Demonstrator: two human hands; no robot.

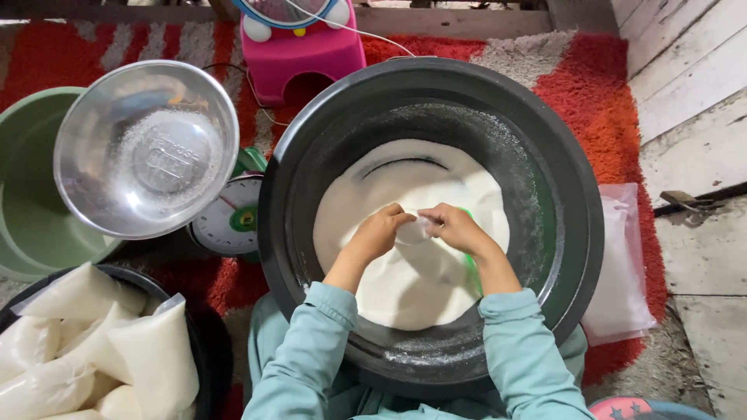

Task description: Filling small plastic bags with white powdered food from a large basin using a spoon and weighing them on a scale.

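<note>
Both hands, the left hand [379, 231] and right hand [454, 226], pinch one small clear bag [414, 230] over the basin [576, 233] of white powder [405, 288]. Left of the basin sit one steel bowl [146, 148] and one scale [230, 219].

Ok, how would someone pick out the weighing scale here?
Start at the big dark basin of white powder. Just left of its rim, under the shiny steel bowl, a round white dial peeks out. Unlike its neighbours, it has a needle and a green centre.

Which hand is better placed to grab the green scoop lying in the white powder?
Right, probably. The green scoop shows beside and under the right hand. The left hand is across the small clear plastic bag that both pinch, over the big black basin.
</note>
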